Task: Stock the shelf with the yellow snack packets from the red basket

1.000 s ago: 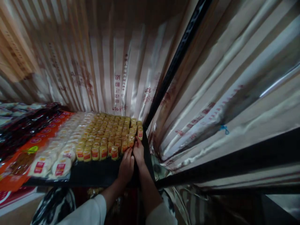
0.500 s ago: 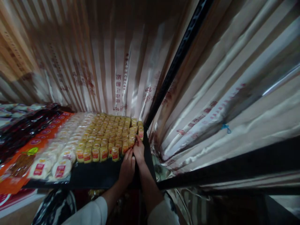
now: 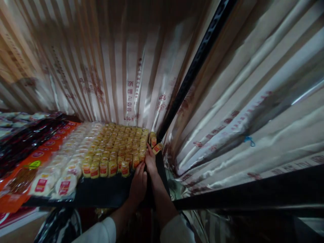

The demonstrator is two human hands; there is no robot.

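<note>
Left hand [image 3: 138, 180]: I see its fingers against the near end of the right-hand rows; I cannot tell whether they grip
Right hand [image 3: 151, 162]: fingers along the rows' right side; grip also unclear to me
Yellow packets [image 3: 113, 152]: rows at the dark table's [image 3: 106, 192] right end, beside round white packs [image 3: 63, 185]
Tilted packet [image 3: 157, 148]: just right of my right fingertips, near an upright packet [image 3: 153, 139]

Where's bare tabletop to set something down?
Best patch: the black tabletop in front of the yellow packets, between the white round packs and the left hand. A thin strip: right of the right hand, nearer than the tilted packet. Crowded: yellow packets, white round packs.
</note>
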